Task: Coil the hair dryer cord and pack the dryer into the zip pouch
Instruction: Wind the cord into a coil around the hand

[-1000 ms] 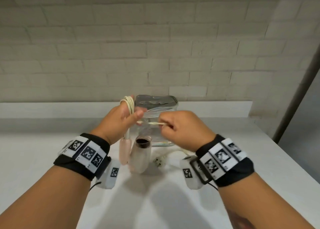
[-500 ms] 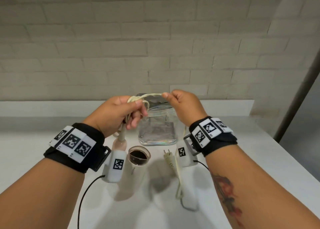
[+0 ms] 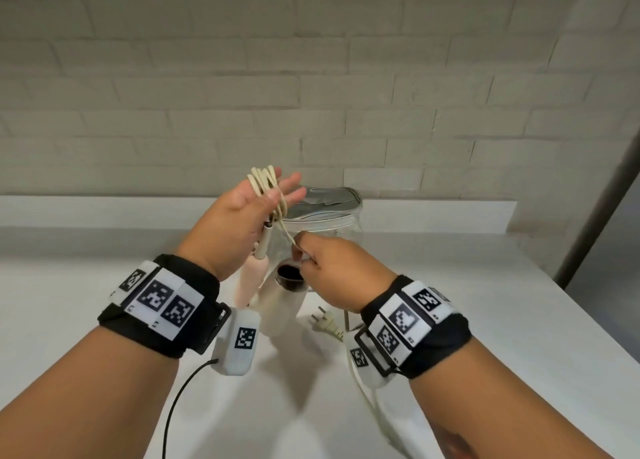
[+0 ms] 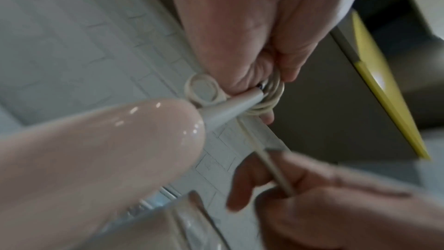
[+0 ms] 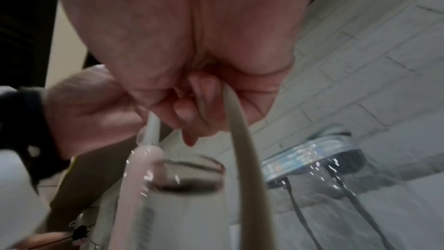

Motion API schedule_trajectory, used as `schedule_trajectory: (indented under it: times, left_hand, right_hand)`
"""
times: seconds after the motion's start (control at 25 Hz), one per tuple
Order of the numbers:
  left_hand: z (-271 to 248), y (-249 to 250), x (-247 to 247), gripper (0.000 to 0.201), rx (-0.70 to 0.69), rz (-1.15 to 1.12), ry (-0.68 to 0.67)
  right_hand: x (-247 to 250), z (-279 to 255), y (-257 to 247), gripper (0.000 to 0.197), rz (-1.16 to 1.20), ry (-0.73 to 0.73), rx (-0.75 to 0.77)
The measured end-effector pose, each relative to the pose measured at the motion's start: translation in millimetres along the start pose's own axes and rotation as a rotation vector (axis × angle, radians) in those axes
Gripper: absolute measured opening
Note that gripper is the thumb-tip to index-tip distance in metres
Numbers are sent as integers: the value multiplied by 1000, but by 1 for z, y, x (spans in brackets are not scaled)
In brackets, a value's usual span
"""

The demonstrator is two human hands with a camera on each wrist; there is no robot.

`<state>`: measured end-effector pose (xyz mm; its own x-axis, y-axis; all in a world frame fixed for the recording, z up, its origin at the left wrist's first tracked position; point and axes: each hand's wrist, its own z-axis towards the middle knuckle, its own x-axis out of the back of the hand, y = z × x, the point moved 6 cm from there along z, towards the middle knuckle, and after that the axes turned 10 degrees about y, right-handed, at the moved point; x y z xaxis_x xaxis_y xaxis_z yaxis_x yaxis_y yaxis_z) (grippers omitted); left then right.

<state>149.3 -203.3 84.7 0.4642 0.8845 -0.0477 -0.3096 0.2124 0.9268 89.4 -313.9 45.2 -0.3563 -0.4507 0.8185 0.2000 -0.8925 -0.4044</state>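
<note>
My left hand (image 3: pixel 273 195) is raised above the counter, and several loops of the cream cord (image 3: pixel 265 181) are wound round its fingers. In the left wrist view its fingertips curl over the coil (image 4: pixel 269 98). The pink hair dryer (image 3: pixel 280 302) hangs below that hand by its handle (image 4: pixel 96 149), barrel mouth up. Just below and to the right, my right hand (image 3: pixel 304 256) pinches the free run of cord (image 5: pixel 242 140). The plug (image 3: pixel 327 321) lies on the counter under my right wrist. The clear zip pouch (image 3: pixel 332 212) stands behind the hands, its top open.
A white counter (image 3: pixel 485 302) runs to a raised ledge (image 3: pixel 433 212) and a brick wall at the back. Its right edge slants past a dark post (image 3: pixel 595 198). A black cable (image 3: pixel 176 406) trails from my left wrist camera.
My right hand has dropped from beside the left hand's fingers to below them, drawing the cord down. My left hand has spread its fingers, and the loops now sit higher on them.
</note>
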Motion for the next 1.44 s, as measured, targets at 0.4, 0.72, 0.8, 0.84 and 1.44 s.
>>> schedule_trajectory:
  times: [0.4, 0.72, 0.8, 0.84, 1.44]
  left_hand:
    - [-6, -3, -13, 21, -147, 895, -259]
    - [-10, -15, 8, 34, 89, 417, -263]
    - [-2, -10, 6, 28, 76, 252, -224]
    - [2, -7, 5, 27, 70, 174, -194]
    - [-3, -18, -2, 62, -10, 310, -160]
  right_hand:
    - [62, -1, -3, 7, 197, -36, 28]
    - [67, 13, 69, 15, 274, 109, -207]
    - [43, 23, 68, 19, 125, 121, -197]
    - [29, 28, 65, 21, 40, 92, -180]
    - [0, 6, -19, 21, -302, -206, 249]
